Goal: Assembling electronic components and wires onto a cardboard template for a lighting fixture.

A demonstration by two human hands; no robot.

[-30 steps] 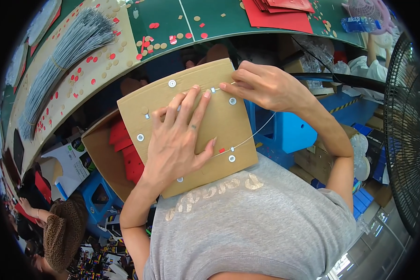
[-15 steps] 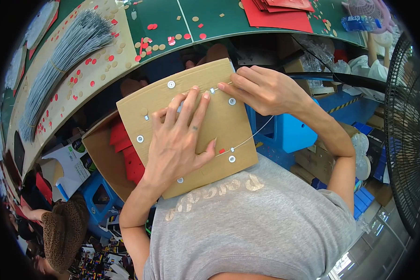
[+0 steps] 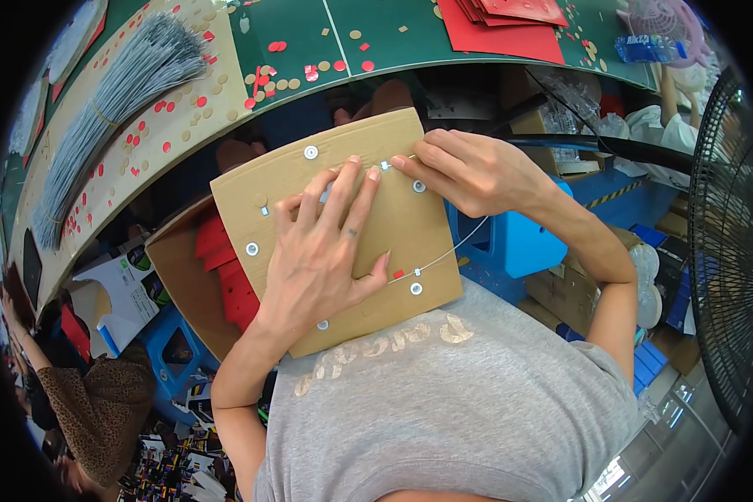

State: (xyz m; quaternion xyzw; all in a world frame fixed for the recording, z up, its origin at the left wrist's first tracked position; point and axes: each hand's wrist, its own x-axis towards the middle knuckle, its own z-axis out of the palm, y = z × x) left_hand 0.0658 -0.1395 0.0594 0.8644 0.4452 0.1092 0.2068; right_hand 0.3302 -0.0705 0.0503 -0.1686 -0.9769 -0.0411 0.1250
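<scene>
Against my chest, below the desk's [image 3: 226, 100] near edge, my left hand [image 3: 322, 259] presses flat, fingers spread, on the cardboard sheet [image 3: 410, 243] while my right hand [image 3: 468, 171] pinches the white cord [image 3: 456, 248] at its top edge, seemingly mid-threading; pulling it snug likely comes next.

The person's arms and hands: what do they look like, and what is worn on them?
Both forearms are bare to the short sleeves of a grey T-shirt with pale gold lettering on the chest. The left hand and right hand wear no gloves; no rings, watch or bracelet show.
</scene>
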